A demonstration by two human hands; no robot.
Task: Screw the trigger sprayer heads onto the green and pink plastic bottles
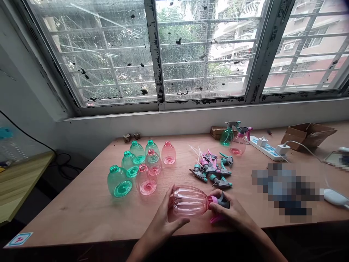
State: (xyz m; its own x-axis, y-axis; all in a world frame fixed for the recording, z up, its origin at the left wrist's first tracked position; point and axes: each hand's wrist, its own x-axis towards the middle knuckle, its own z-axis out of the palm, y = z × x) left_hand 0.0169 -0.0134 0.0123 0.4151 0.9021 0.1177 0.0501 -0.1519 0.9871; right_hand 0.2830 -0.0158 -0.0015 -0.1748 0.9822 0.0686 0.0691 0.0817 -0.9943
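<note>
Daylight's pouring thru the window [155, 54], washing out bldgs [229, 49] outside; it's looking v. dark under the table [89, 214]. Pink bottle [191, 201] is catching glare, & pixelation's hiding a patch [283, 189] at R.

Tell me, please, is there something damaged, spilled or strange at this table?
The window frame looks damaged: its grey surface is chipped, with dark patches, and black spots mark the glass. On the table, the spray heads lie in a jumbled heap, while seven open bottles stand upright. I see no spill.
</note>
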